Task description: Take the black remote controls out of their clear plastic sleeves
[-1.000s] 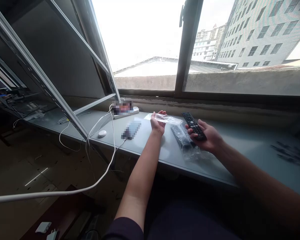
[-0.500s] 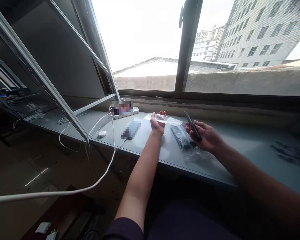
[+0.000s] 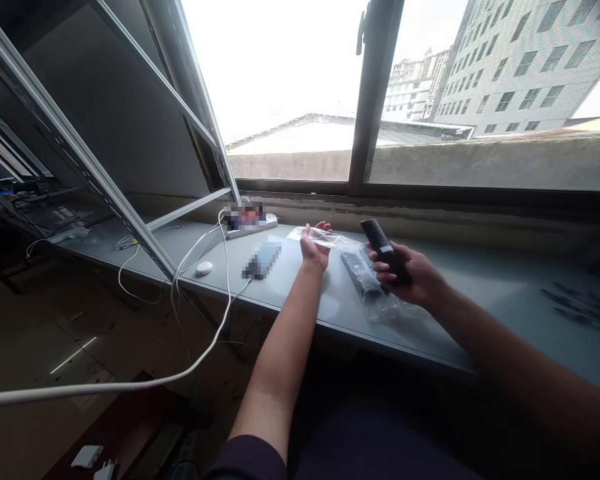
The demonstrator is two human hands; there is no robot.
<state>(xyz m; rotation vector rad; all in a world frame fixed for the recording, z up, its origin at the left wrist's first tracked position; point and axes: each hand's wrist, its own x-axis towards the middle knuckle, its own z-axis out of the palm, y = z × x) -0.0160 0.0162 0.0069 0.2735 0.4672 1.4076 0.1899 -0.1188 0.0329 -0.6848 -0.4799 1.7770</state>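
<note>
Clear plastic bag (image 3: 343, 241) is in my left hand (image 3: 316, 248), gripped between thumb and fingers, its loose end stretching to the right. In my right hand (image 3: 414, 272) is a dark remote control (image 3: 381, 245), tilted up with a broad face and a small pale label showing. My fingers wrap around its lower part. Between the two hands, dark items in clear plastic wrapping (image 3: 363, 277) lie on the table; they look like more remotes, partly hidden behind my right hand.
The grey table (image 3: 465, 267) runs beneath a window. Left of my hands are a blurred-out phone-like device (image 3: 263, 260), a round white object (image 3: 205, 268), a power strip (image 3: 265, 224) and a white cable (image 3: 226, 293). Dark thin items (image 3: 583, 307) lie at far right. A metal frame (image 3: 115, 193) rises at left.
The remote control has turned in my right hand from edge-on to showing its broad, labelled face. My left hand and the bag have barely moved.
</note>
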